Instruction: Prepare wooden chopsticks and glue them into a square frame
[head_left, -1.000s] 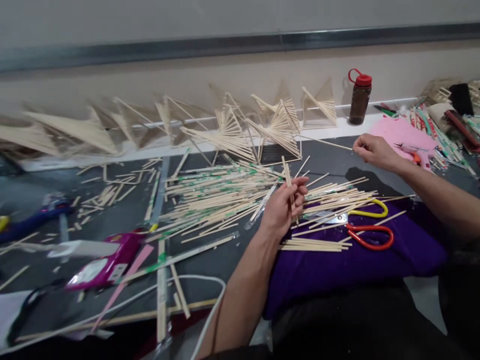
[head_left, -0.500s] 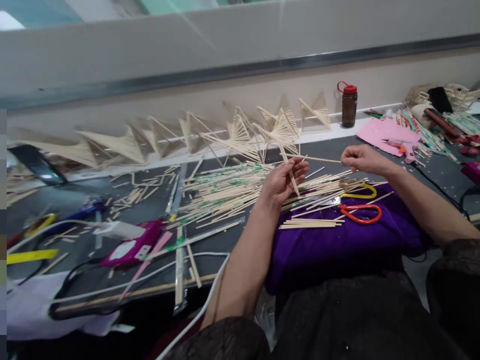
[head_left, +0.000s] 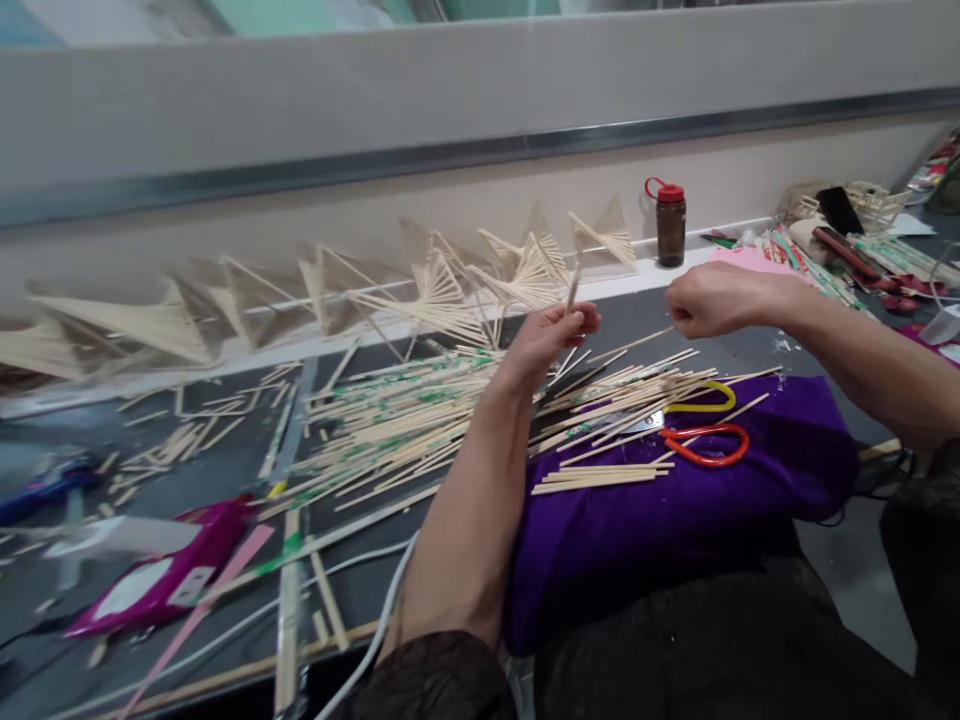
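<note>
My left hand is closed around a wooden stick that points upward from between thumb and fingers. To its right, my right hand is a fist, knuckles up, with a thin wooden stick reaching out of it toward the left and down. Under both hands spreads a pile of loose sticks, some in green-printed wrapping. Scissors with one red and one yellow handle lie on a purple cloth, their blades partly under sticks. A short row of sticks rests on the cloth too.
Twisted fan-shaped stick models line the wall. A brown bottle with a red cap stands behind my right hand. At left lie a magenta glue gun-like tool, a white cable and stick offcuts.
The stick in my left hand has swung from slanting across the palm to upright. My right hand has turned knuckles up and its stick now slopes down. The whole view has shifted.
</note>
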